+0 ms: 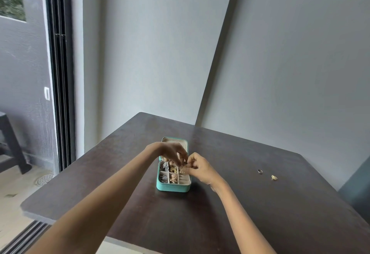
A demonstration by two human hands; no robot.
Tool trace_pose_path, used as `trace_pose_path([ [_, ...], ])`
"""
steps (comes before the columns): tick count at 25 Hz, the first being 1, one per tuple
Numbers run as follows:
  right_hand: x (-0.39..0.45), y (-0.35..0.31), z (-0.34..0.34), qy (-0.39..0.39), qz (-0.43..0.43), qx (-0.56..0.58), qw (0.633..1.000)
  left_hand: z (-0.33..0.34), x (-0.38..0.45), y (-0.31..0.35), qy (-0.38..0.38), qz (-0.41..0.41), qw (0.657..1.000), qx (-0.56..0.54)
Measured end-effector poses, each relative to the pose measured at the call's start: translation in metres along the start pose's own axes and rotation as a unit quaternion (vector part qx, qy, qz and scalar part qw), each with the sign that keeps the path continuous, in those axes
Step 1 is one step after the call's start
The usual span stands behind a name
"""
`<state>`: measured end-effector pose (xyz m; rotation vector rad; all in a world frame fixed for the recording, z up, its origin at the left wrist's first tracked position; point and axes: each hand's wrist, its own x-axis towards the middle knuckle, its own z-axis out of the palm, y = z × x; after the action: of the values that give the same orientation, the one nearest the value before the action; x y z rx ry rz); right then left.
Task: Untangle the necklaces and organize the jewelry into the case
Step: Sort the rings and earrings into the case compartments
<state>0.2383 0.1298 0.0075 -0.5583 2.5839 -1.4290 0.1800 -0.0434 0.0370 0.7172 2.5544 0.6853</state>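
A small teal jewelry case (172, 188) lies open in the middle of the dark table, its lid (174, 141) upright at the back. Its compartments hold several silver and gold pieces (173, 178). My left hand (173, 154) and my right hand (199, 167) meet just above the case's right side. The fingertips of both pinch a small gold piece (182, 170), too tiny to identify. On the table to the right lie a silver ring (260, 171) and a gold ring (274, 177), apart from both hands.
The dark brown table (260, 213) stands against a pale wall. Its left edge faces a sliding door track and a floor drain (44, 179). A dark stool (10, 143) stands outside at the far left.
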Motion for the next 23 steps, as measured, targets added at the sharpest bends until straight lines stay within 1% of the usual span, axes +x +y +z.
trace_pose_path([
  [2, -0.0017, 0.0, 0.0026, -0.008, 0.025, 0.038, 0.999, 0.0002, -0.0008, 0.0003, 0.0, 0.001, 1.0, -0.005],
  [6, -0.0016, -0.0011, 0.0021, -0.017, 0.059, 0.038, 0.997, 0.0, -0.0011, -0.0002, 0.001, 0.002, 1.0, 0.009],
  [8, -0.0009, -0.0039, 0.0006, -0.023, 0.062, 0.018, 0.998, 0.0002, -0.0008, -0.0011, 0.003, 0.007, 1.0, 0.009],
  [11, 0.001, -0.0081, 0.0022, -0.029, 0.05, -0.047, 0.997, 0.0016, -0.0008, -0.0024, 0.008, 0.019, 1.0, 0.009],
  [16, 0.0015, -0.0081, -0.0025, -0.001, 0.036, -0.11, 0.993, 0.0035, 0.0001, -0.0045, 0.015, 0.019, 1.0, 0.009],
  [23, -0.0034, -0.0019, 0.0003, 0.023, 0.061, -0.029, 0.997, 0.0038, 0.0005, -0.0013, 0.029, 0.014, 0.999, 0.019],
])
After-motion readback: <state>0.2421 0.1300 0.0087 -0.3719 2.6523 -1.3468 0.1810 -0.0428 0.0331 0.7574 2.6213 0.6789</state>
